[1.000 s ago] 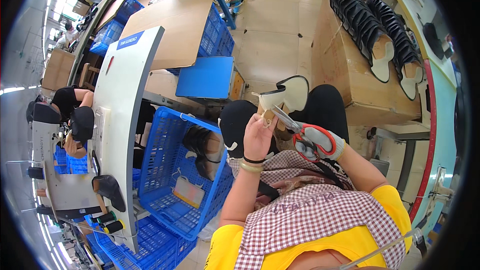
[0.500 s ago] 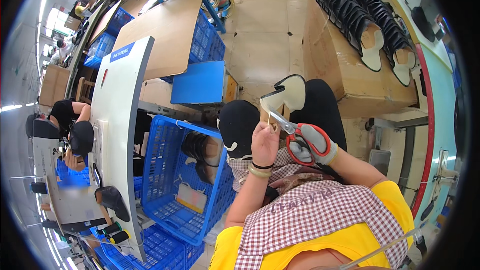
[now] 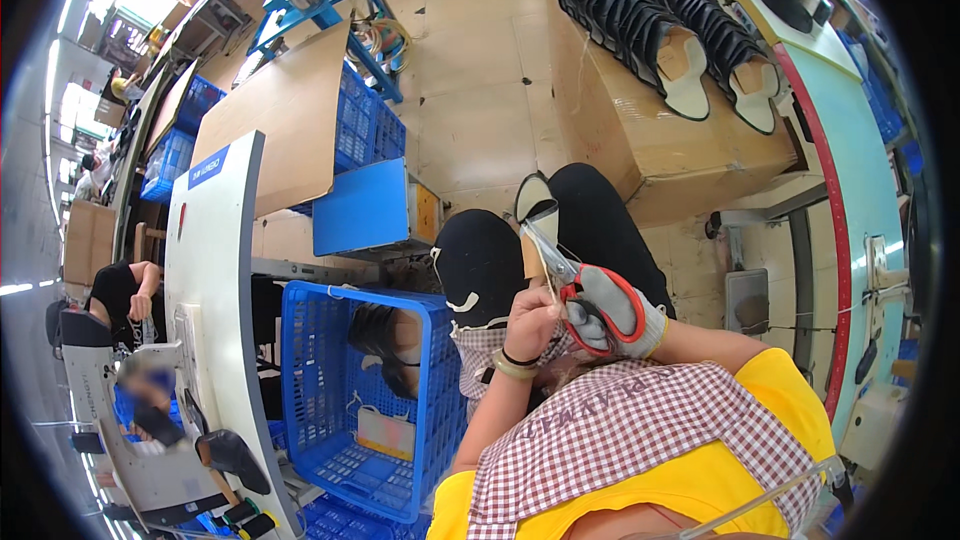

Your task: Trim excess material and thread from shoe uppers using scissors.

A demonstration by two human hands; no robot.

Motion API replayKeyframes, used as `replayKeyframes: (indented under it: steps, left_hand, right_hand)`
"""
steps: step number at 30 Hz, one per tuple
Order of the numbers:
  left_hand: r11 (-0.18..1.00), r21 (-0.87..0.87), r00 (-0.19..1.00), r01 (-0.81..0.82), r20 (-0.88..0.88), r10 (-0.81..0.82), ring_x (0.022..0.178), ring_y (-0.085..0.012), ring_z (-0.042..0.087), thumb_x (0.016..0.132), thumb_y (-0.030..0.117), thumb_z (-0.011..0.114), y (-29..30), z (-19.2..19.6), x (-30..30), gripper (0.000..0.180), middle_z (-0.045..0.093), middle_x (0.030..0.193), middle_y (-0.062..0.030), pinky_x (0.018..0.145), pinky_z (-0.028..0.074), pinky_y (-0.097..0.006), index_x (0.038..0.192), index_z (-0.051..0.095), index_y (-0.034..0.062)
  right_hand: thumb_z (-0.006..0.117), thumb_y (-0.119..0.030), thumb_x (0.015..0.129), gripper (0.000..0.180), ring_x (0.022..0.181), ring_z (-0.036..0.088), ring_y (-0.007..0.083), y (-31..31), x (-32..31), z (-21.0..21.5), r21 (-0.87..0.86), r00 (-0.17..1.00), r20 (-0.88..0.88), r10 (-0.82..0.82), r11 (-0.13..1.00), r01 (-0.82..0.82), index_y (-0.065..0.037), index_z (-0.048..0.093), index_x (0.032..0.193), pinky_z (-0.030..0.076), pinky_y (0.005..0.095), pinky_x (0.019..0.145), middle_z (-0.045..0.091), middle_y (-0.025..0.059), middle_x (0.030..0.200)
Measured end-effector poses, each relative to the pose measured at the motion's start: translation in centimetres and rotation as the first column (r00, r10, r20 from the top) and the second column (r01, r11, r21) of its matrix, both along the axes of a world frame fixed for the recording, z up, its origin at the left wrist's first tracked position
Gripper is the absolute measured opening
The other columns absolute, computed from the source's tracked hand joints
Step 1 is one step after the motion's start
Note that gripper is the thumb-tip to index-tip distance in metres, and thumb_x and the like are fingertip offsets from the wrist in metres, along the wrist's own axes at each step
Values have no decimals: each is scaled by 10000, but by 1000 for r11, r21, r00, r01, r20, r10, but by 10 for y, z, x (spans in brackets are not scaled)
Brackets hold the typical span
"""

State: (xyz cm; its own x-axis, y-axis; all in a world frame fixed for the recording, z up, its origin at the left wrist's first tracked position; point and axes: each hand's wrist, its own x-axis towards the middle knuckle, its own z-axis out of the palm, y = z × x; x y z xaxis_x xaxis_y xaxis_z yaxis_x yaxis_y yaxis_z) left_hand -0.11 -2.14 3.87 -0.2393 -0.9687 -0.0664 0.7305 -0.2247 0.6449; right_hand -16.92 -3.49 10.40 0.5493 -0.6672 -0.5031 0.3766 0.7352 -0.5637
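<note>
My left hand [image 3: 534, 324], bare with a bangle at the wrist, is closed at my lap on the lower end of a shoe upper [image 3: 532, 196]. The piece has a cream lining, a black edge and a tan part, and points away from me. Scissors [image 3: 560, 265] with red handles are in my right hand [image 3: 608, 308], which wears a grey-white glove, its fingers through the loops. Their blades lie against the upper just above my left fingers. A thin pale strip shows by the left fingertips; whether it is still attached I cannot tell.
On my left stands a blue basket [image 3: 300, 380] with black and tan shoe pieces inside. A white table [image 3: 215, 240] with a sewing machine is beyond it, with another person there. Ahead right, a cardboard box [image 3: 640, 130] bears rows of black shoe uppers [image 3: 620, 15].
The upper has turned in my left hand and now appears narrower. Both hands sit slightly lower, with the scissors still at the upper. The whole view has shifted and tilted a little.
</note>
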Motion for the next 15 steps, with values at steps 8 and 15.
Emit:
replayKeyframes:
  steps: [8,15]
  left_hand:
    - [981,-180,984,67,176,-35,1063,-258,530,814,110,632,21,22,36,120,544,1189,-194,931,397,-368,790,619,-7]
    - [827,-562,-933,6,295,207,1134,-355,519,800,90,641,-9,54,114,379,582,1188,-200,955,404,-424,1166,584,11]
  right_hand:
    - [496,-550,917,412,456,419,68,-9,-19,11,99,973,-177,-151,980,170,-142,504,974,339,205,392,525,-13,682]
    - [546,-464,924,351,469,437,74,-7,-52,-22,66,984,-133,-122,989,131,-154,509,1084,356,204,394,552,-3,709]
